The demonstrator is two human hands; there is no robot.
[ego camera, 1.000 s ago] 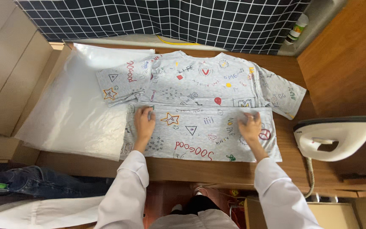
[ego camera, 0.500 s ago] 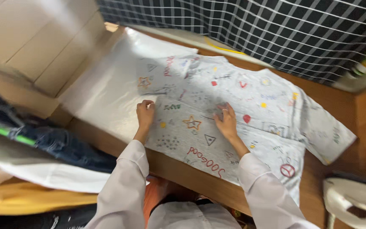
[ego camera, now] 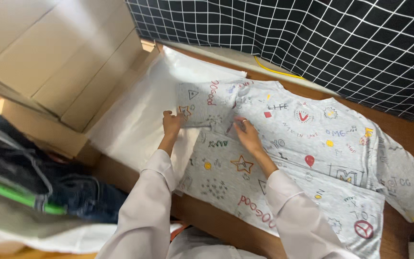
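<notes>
a pale grey t-shirt (ego camera: 307, 139) printed with small coloured doodles lies spread on a brown wooden table (ego camera: 398, 124), its lower part folded up over itself so that a doubled band runs along the near edge. the shirt's far sleeve reaches toward the right edge of the view, and its near sleeve lies at the left end, just ahead of both hands.

the left hand (ego camera: 172, 122) sits at the outer edge of that left sleeve, fingers curled onto the hem beside a small printed star; it seems to be pinching the cloth, though the fingertips are partly hidden behind the fabric, so the grasp cannot be made out for certain. the right hand (ego camera: 246, 134) lies further in, on the body of the shirt near the base of the same sleeve, fingers bent and closed on a small fold of cloth that stands up a little from the surface. the sleeve lies between the two hands, touching both. both arms are in white sleeves (ego camera: 144, 206).

under the left part of the shirt lies a white sheet (ego camera: 135, 120), which runs out toward a pale cardboard box (ego camera: 49, 62) at the left. behind the table hangs a black cloth with a white grid (ego camera: 312, 33). at the lower left, well apart from the hands, is a heap of dark denim (ego camera: 77, 196).
</notes>
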